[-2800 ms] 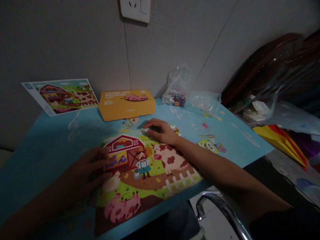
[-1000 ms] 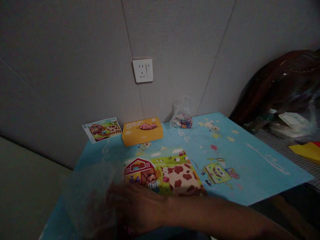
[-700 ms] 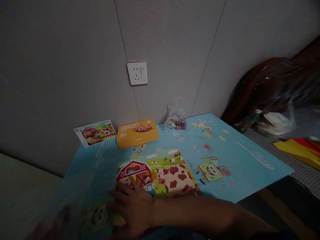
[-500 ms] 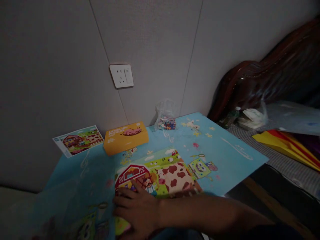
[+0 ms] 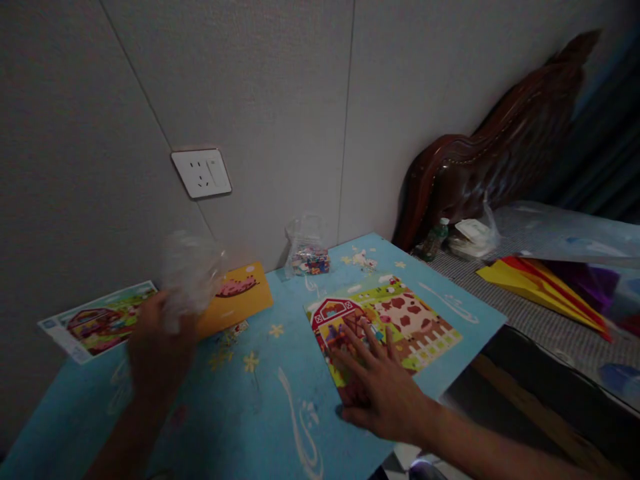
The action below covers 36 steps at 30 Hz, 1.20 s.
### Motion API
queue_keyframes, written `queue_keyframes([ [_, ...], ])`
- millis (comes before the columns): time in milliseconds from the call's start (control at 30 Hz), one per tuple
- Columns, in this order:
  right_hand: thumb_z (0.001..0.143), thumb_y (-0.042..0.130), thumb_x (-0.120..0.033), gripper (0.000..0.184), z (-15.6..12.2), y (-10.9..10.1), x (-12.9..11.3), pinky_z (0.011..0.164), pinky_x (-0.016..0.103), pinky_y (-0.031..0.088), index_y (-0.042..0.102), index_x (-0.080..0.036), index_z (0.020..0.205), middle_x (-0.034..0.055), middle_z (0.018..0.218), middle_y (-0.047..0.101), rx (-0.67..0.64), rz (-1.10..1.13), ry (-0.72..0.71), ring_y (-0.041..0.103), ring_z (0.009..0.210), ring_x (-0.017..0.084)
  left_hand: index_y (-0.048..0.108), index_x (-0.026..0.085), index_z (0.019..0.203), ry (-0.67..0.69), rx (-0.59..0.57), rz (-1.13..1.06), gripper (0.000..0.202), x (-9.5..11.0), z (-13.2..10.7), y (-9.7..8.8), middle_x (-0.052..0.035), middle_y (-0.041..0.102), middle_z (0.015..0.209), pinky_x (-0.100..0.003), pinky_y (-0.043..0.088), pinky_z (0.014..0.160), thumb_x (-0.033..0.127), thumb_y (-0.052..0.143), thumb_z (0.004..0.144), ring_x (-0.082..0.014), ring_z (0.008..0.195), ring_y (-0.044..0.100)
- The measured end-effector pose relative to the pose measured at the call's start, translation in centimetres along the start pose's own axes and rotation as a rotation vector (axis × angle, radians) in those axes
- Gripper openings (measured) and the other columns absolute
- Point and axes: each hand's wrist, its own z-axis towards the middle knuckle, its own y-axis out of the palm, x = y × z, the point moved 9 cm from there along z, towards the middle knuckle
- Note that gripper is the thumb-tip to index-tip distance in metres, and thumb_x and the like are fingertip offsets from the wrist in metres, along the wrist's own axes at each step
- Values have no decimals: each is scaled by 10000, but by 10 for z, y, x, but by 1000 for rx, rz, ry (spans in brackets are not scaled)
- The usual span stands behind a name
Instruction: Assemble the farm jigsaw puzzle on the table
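My right hand [image 5: 383,383] lies flat with fingers spread on a farm puzzle [image 5: 405,313], which shows a red barn, a spotted cow and a fence. At the left, my left hand [image 5: 163,333] is raised and grips a clear plastic bag [image 5: 190,270], blurred by motion. Behind that hand are a farm picture sheet [image 5: 107,320] and an orange puzzle box [image 5: 245,293], both partly covered by the hand or bag. Whether the bag holds anything, I cannot tell.
Another clear bag with puzzle pieces [image 5: 310,260] stands at the back of the blue table mat [image 5: 225,413]. A wall socket [image 5: 201,173] is above. Right of the table is a bed with a dark headboard [image 5: 480,160], a bottle [image 5: 436,239] and yellow-red material [image 5: 540,287].
My left hand has come into view holding the plastic bag. My right hand and the puzzle have shifted right across the mat. The view has turned slightly.
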Motion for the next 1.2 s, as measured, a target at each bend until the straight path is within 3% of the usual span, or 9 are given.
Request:
queue_keyframes([
  [67, 629, 713, -696, 998, -15, 14, 21, 1018, 779, -105, 336, -371, 1493, 78, 1629, 104, -1, -18, 227, 9, 1424, 540, 672, 179, 1099, 31, -123, 23, 350, 38, 31, 63, -95, 568, 1332, -399, 395, 1080, 281, 554, 786, -282, 1293, 476],
  [200, 641, 558, -852, 1031, -28, 38, 43, 1010, 763, -149, 234, -410, 1514, 75, 1630, 48, -14, 31, 346, 1, 1436, 514, 746, 185, 902, 42, -410, 32, 219, 97, 81, 189, -43, 739, 849, -267, 509, 797, 276, 653, 725, -225, 914, 678],
  [300, 631, 525, -878, 1042, -23, 35, 55, 1004, 752, -178, 181, -442, 1513, 58, 1629, 38, -10, 58, 307, 5, 1441, 499, 747, 188, 830, 23, -501, 84, 167, 120, 97, 246, -67, 751, 830, -249, 488, 727, 222, 690, 677, -231, 863, 692],
  [367, 618, 548, -871, 1059, -18, 28, 66, 1008, 747, -180, 175, -444, 1513, 56, 1628, 44, -10, 70, 294, 2, 1442, 496, 737, 175, 797, 5, -507, 116, 130, 126, 100, 265, -104, 754, 861, -257, 480, 715, 194, 675, 685, -250, 880, 695],
  [533, 598, 544, -887, 1094, 2, 10, 100, 1013, 745, -171, 180, -422, 1518, 76, 1627, 73, -28, 70, 260, -4, 1445, 488, 741, 167, 854, 6, -419, 108, 186, 131, 106, 258, -149, 749, 940, -282, 476, 727, 134, 586, 757, -270, 913, 699],
  [733, 617, 510, -898, 1088, 51, 0, 134, 994, 764, -162, 187, -393, 1526, 109, 1625, 51, -18, 0, 217, -17, 1444, 492, 730, 219, 1030, 75, -220, 23, 280, 128, 113, 179, -49, 750, 978, -259, 461, 785, 218, 547, 818, -210, 903, 676],
  [900, 652, 453, -909, 1054, 90, -6, 151, 1002, 770, -135, 199, -381, 1527, 118, 1621, 97, 4, -60, 201, 15, 1446, 489, 743, 174, 984, 79, -99, -89, 304, 111, 102, 124, -13, 720, 771, -243, 435, 621, 248, 547, 764, -177, 668, 626],
  [1033, 658, 490, -888, 1051, 105, -8, 157, 1011, 778, -91, 220, -363, 1528, 127, 1622, 109, 22, -73, 212, 50, 1444, 493, 745, 172, 958, 39, -70, -197, 293, 98, 82, 130, -17, 725, 806, -240, 453, 623, 245, 562, 742, -176, 692, 633],
  [1200, 662, 633, -790, 1076, 115, -18, 151, 1072, 736, 31, 319, -211, 1513, 235, 1557, 242, 101, 21, 212, 169, 1431, 466, 730, 167, 973, -60, -139, -193, 278, 82, 41, 181, -66, 727, 882, -298, 499, 706, 254, 570, 763, -222, 780, 660],
])
